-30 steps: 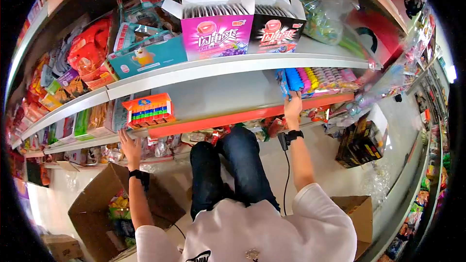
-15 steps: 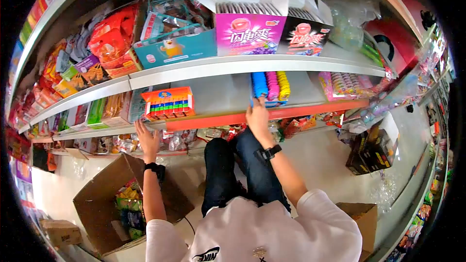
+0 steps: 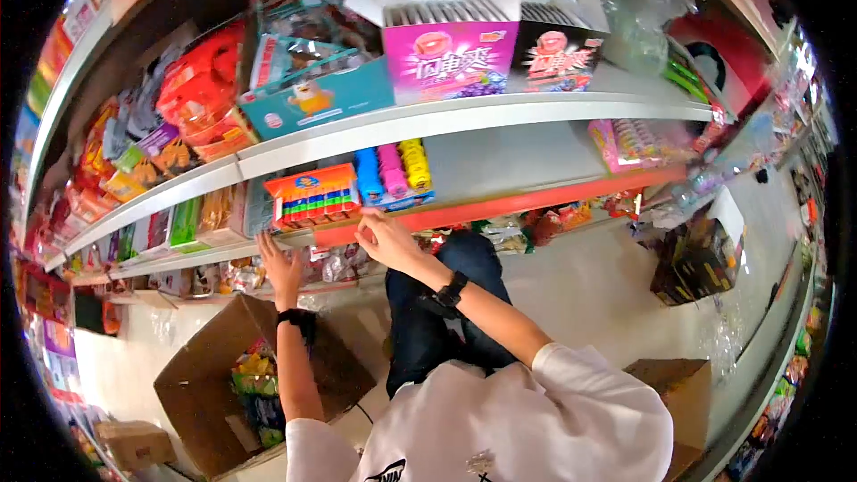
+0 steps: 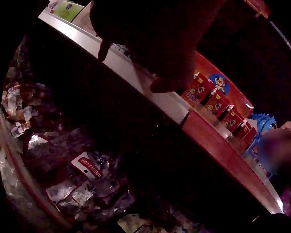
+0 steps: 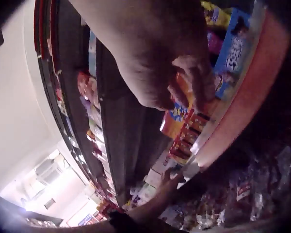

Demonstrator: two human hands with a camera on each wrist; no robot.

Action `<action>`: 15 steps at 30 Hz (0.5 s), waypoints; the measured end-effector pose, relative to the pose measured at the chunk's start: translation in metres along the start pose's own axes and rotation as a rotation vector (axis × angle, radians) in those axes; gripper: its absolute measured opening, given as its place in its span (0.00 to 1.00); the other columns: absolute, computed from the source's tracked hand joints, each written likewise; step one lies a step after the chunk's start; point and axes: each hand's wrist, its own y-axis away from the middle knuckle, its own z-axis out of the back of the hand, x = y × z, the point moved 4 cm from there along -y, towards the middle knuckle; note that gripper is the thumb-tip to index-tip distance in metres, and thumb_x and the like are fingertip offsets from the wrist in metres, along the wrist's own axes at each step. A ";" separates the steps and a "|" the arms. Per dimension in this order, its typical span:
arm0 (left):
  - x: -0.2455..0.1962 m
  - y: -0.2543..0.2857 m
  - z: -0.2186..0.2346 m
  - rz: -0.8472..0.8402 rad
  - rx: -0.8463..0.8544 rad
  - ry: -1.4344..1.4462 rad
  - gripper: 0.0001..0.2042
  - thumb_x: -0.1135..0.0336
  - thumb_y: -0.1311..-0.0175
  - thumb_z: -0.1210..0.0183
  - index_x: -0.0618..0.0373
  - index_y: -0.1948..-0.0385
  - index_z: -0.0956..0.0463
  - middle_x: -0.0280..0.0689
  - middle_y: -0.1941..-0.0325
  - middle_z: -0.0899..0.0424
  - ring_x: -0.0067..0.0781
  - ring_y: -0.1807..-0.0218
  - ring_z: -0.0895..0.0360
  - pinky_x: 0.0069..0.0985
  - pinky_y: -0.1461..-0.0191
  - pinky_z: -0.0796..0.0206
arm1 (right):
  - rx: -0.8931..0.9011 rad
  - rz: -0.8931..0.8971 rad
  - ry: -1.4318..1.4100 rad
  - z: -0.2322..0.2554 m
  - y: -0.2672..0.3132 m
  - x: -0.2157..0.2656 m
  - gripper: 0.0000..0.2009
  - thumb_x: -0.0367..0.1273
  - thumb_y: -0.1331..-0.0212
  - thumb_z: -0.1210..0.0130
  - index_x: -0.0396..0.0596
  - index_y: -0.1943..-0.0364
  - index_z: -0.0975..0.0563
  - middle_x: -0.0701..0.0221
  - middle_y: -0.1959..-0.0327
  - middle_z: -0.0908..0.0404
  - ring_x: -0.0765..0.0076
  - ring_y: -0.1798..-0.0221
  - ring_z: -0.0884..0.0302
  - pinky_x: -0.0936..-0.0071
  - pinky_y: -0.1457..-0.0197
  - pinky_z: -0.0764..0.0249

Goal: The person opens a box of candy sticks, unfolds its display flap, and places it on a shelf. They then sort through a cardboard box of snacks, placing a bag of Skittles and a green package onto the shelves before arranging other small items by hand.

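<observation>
On the lower shelf stands an orange display box with a row of small red packs. Right beside it is a blue display box holding blue, pink and yellow packets in rows. My right hand is at the shelf's front edge, where the two boxes meet. In the right wrist view its loosely bent fingers overlap the orange box's front, with nothing gripped. My left hand rests near the shelf edge below the orange box's left end, fingers spread, holding nothing.
A pink candy box sits farther right on the same shelf. Above stand a teal box, a purple box and a black box. An open carton with bags is on the floor at left; a black box lies right.
The blue display box has slid left along the shelf, from beside the pink candy box to beside the orange box. My right hand moved left with it and let go. My left hand stays near the edge.
</observation>
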 end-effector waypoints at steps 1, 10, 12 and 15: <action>-0.003 0.001 0.001 0.011 0.020 0.027 0.40 0.63 0.49 0.38 0.70 0.34 0.49 0.56 0.29 0.48 0.56 0.26 0.54 0.42 0.26 0.57 | 0.014 0.000 -0.075 0.018 0.008 -0.001 0.09 0.35 0.41 0.44 0.43 0.66 0.26 0.60 0.47 0.26 0.58 0.69 0.20 0.64 0.66 0.23; 0.002 0.001 -0.010 -0.056 -0.021 -0.018 0.40 0.64 0.46 0.42 0.65 0.32 0.52 0.54 0.27 0.51 0.56 0.26 0.55 0.44 0.26 0.57 | -0.761 -0.288 0.506 0.312 0.114 -0.217 0.17 0.34 0.42 0.45 0.40 0.51 0.28 0.50 0.51 0.26 0.40 0.46 0.30 0.55 0.42 0.33; -0.004 0.001 -0.008 -0.086 -0.041 0.003 0.40 0.63 0.47 0.42 0.66 0.32 0.52 0.54 0.27 0.51 0.57 0.26 0.55 0.45 0.26 0.56 | -0.834 -0.362 0.778 0.371 0.132 -0.264 0.14 0.29 0.44 0.44 0.39 0.54 0.27 0.51 0.53 0.26 0.44 0.48 0.30 0.57 0.43 0.34; -0.004 -0.002 -0.011 -0.065 -0.040 -0.042 0.40 0.63 0.47 0.42 0.66 0.32 0.52 0.54 0.28 0.51 0.57 0.26 0.54 0.46 0.27 0.55 | -0.691 -0.485 0.786 0.411 0.142 -0.302 0.21 0.29 0.45 0.44 0.38 0.47 0.30 0.48 0.49 0.28 0.39 0.45 0.32 0.53 0.42 0.35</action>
